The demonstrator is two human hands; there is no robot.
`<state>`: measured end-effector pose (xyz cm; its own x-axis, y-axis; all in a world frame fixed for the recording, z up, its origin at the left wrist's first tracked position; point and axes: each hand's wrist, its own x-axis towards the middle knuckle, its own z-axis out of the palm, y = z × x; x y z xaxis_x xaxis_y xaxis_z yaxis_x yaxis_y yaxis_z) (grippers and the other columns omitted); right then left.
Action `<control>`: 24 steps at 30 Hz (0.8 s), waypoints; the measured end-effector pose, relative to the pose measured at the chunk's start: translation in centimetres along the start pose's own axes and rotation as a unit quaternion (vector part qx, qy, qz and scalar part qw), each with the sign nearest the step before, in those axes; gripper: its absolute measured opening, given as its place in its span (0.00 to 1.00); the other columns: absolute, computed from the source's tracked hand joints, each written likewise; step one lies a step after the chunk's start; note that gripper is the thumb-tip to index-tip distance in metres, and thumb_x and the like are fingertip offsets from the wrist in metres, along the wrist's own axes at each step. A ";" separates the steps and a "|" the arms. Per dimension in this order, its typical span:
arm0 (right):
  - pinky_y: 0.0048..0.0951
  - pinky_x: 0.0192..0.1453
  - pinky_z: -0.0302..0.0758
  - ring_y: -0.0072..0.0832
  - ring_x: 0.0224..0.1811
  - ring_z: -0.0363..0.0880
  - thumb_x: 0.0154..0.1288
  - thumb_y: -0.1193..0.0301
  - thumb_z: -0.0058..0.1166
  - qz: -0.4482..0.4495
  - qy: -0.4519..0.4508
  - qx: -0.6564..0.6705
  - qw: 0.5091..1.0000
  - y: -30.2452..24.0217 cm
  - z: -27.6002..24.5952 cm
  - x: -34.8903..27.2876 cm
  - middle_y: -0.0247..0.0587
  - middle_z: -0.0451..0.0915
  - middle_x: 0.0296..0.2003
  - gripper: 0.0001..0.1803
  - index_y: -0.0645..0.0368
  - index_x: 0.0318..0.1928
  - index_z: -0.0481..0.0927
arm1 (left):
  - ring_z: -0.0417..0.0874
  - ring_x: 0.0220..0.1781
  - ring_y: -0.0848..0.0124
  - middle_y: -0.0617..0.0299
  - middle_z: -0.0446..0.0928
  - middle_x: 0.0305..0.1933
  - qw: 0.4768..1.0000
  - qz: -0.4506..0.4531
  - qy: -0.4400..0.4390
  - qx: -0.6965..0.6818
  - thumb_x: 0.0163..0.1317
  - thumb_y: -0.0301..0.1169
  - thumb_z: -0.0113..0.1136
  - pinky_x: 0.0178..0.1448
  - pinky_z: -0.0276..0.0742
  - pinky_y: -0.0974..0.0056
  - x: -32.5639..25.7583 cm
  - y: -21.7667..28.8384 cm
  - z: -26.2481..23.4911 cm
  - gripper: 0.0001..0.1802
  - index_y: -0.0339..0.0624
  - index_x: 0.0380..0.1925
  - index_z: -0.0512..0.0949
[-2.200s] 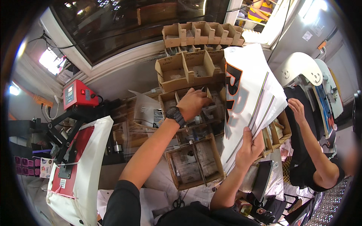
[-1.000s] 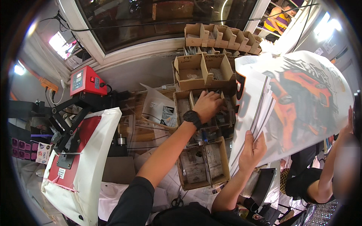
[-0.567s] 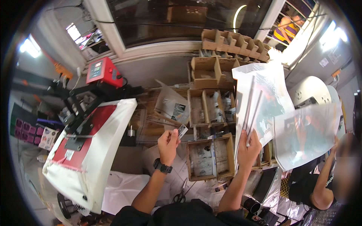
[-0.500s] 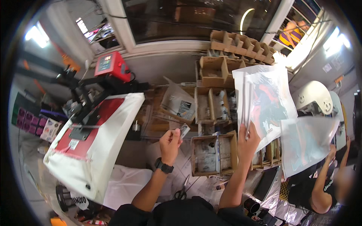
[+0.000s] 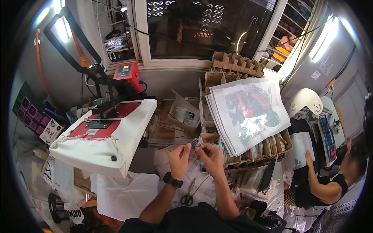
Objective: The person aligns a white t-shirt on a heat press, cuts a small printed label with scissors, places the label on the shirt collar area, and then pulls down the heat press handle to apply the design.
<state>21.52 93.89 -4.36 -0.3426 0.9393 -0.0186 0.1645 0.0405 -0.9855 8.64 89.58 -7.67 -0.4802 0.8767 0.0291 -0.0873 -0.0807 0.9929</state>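
A small printed label [image 5: 195,143], whitish with dark marks, is pinched between the fingertips of both hands. My left hand [image 5: 179,160], with a black watch at the wrist, grips it from one side. From the other side my right hand [image 5: 211,159] has thumb and fingers closed on it. To the right of my hands, a stack of large clear printed film sheets [image 5: 248,112] lies across the tops of cardboard compartment boxes [image 5: 285,140]. Below my hands, black-handled scissors [image 5: 187,199] rest on the work surface.
On the left stands a heat press [image 5: 134,75] over a white-covered platen [image 5: 93,155]. A white cloth [image 5: 124,194] lies in front. A bin holding plastic sheeting [image 5: 184,110] sits ahead. At the right, a co-worker [image 5: 322,190] works at another machine with a white rounded cover [image 5: 306,101].
My right hand has let go of the film sheets and come left to the label. The sheets now lie on the boxes. The co-worker's film has gone down onto their machine.
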 end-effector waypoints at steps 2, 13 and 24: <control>0.20 0.31 0.70 0.15 0.26 0.74 0.68 0.70 0.60 -0.004 0.021 0.008 1.000 0.9 0.6 -0.9 0.32 0.79 0.24 0.10 0.66 0.36 0.81 | 0.67 0.18 0.84 0.71 0.72 0.18 1.000 0.006 0.011 0.023 0.72 0.40 0.58 0.23 0.61 0.74 -1.0 -0.5 -0.8 0.20 0.38 0.23 0.76; 0.20 0.26 0.63 0.13 0.23 0.68 0.67 0.66 0.62 0.070 0.113 0.064 0.989 6.1 -1.8 -2.5 0.27 0.75 0.21 0.13 0.63 0.31 0.80 | 0.77 0.26 0.79 0.61 0.79 0.24 0.996 0.027 -0.037 -0.082 0.71 0.38 0.58 0.30 0.70 0.73 2.7 -3.8 -0.2 0.18 0.34 0.28 0.79; 0.27 0.43 0.75 0.22 0.37 0.79 0.67 0.69 0.61 0.069 -0.182 -0.124 0.973 3.8 -6.1 -2.0 0.37 0.84 0.34 0.12 0.65 0.44 0.84 | 0.77 0.53 0.43 0.43 0.79 0.49 0.951 0.178 -0.056 0.247 0.62 0.43 0.63 0.55 0.75 0.48 17.3 -6.9 15.5 0.19 0.37 0.27 0.85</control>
<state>28.48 94.28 -6.99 -0.5989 0.7608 -0.2499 0.4346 0.0467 -0.8994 14.50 112.67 -12.26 -0.3049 0.8824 0.3582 0.4972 -0.1733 0.8502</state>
